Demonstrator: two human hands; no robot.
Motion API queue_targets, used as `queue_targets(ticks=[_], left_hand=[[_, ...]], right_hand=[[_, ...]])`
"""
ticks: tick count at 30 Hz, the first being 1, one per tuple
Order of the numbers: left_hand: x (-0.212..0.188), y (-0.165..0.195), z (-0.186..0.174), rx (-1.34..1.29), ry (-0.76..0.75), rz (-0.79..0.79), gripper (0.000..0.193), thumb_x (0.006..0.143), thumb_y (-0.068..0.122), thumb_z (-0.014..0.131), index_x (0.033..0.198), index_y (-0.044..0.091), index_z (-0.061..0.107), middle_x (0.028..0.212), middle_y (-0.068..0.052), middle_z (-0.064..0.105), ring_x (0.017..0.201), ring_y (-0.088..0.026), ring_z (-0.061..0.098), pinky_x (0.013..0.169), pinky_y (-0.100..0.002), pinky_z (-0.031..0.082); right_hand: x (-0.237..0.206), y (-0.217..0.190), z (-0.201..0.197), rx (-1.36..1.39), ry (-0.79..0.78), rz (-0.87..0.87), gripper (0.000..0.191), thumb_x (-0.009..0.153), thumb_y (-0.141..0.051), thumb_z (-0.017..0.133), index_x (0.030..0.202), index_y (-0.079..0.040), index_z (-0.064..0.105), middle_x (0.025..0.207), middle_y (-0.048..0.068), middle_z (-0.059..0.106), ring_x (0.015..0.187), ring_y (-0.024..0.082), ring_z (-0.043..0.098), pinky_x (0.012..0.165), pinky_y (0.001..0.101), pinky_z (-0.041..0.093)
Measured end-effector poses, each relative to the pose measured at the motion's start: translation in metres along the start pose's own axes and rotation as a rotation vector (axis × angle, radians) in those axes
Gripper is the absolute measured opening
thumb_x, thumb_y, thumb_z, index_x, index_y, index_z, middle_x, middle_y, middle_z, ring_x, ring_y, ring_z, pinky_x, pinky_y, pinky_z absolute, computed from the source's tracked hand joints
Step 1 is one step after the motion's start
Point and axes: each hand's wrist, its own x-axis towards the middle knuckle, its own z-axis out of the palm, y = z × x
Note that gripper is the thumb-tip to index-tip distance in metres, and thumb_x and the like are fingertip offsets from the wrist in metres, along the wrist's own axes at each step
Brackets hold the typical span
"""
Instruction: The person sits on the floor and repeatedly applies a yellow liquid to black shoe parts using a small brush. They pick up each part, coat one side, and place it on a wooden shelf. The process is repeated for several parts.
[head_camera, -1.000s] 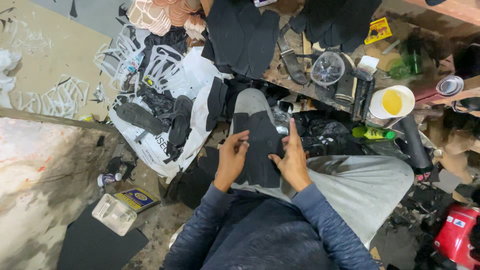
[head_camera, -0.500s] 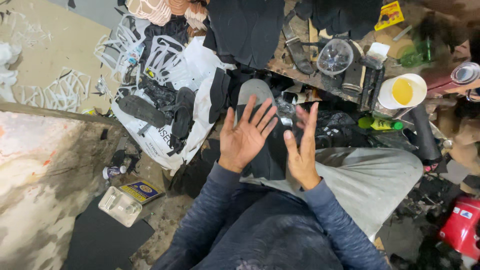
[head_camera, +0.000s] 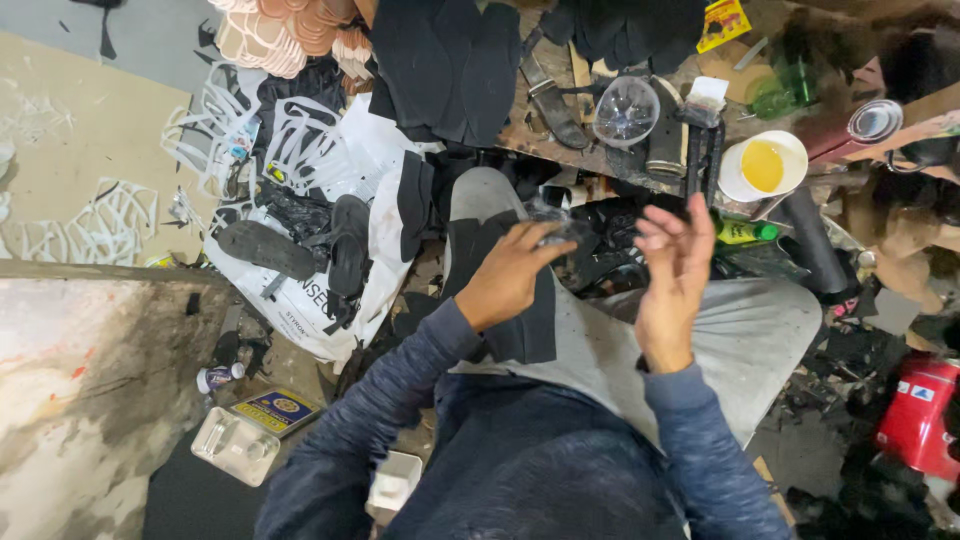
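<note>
Both hands hover mid-frame above the lap: the left hand (head_camera: 508, 275) has fingertips pinched together over the black sheet (head_camera: 520, 320) draped there within easy reach; the right hand (head_camera: 675, 275) is spread, empty.

Matt black rubber sheet (head_camera: 520, 300) on grey cloth trousers (head_camera: 700, 340).

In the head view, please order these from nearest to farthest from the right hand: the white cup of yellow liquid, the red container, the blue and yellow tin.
From the right hand:
1. White cup of yellow liquid, up right on the bench.
2. Red container, low at the right edge.
3. Blue and yellow tin, far left on the floor.
</note>
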Motion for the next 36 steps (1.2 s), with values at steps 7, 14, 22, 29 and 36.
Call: queue_targets(ticks=[7, 14, 22, 29, 36], left_hand=[[0.01, -0.034, 0.032, 0.518, -0.359, 0.371, 0.04, 0.082, 0.009, 0.067, 0.12, 0.02, 0.07, 0.149, -0.005, 0.051, 0.146, -0.037, 0.034, 0.12, -0.068, 0.017], [0.033, -0.014, 0.014, 0.5, -0.366, 0.506, 0.054, 0.067, 0.013, 0.078, 0.121, 0.015, 0.069, 0.127, -0.009, 0.059, 0.123, -0.032, 0.05, 0.111, -0.054, 0.032], [0.034, 0.024, -0.046, -0.34, -0.149, 0.055, 0.042, 0.086, 0.005, 0.08, 0.125, 0.01, 0.067, 0.11, -0.006, 0.067, 0.108, -0.026, 0.067, 0.093, -0.038, 0.057], [0.009, 0.081, -0.073, -2.043, 0.097, -0.138, 0.062, 0.095, 0.012, 0.061, 0.155, 0.009, 0.046, 0.145, -0.01, 0.06, 0.131, -0.027, 0.056, 0.115, -0.059, 0.043], [0.047, 0.125, -0.064, -2.253, 0.055, -0.035, 0.056, 0.111, 0.028, 0.036, 0.165, 0.015, 0.029, 0.164, -0.011, 0.039, 0.151, -0.029, 0.039, 0.118, -0.059, 0.032]], right_hand=[[0.076, 0.021, -0.13, -0.714, 0.177, -0.228, 0.08, 0.096, -0.017, 0.07, 0.163, -0.003, 0.03, 0.132, 0.016, 0.054, 0.117, 0.024, 0.058, 0.097, 0.0385, 0.051], [0.133, 0.054, -0.168, -1.41, -0.111, -0.291, 0.07, 0.081, -0.06, 0.075, 0.125, -0.005, 0.071, 0.116, 0.02, 0.053, 0.113, 0.039, 0.044, 0.095, 0.0522, 0.036], [0.16, 0.059, -0.159, -1.747, -0.181, -0.391, 0.07, 0.089, -0.077, 0.06, 0.086, -0.01, 0.082, 0.109, 0.017, 0.056, 0.11, 0.035, 0.046, 0.095, 0.0494, 0.033], [0.138, 0.039, -0.179, -1.414, -0.046, -0.365, 0.041, 0.102, -0.047, 0.065, 0.095, -0.011, 0.083, 0.103, 0.012, 0.057, 0.117, 0.036, 0.047, 0.09, 0.0528, 0.029], [0.106, -0.072, -0.127, -0.932, -0.029, -0.262, 0.036, 0.111, -0.035, 0.057, 0.1, -0.008, 0.079, 0.105, 0.013, 0.061, 0.114, 0.028, 0.054, 0.101, 0.0471, 0.031]])
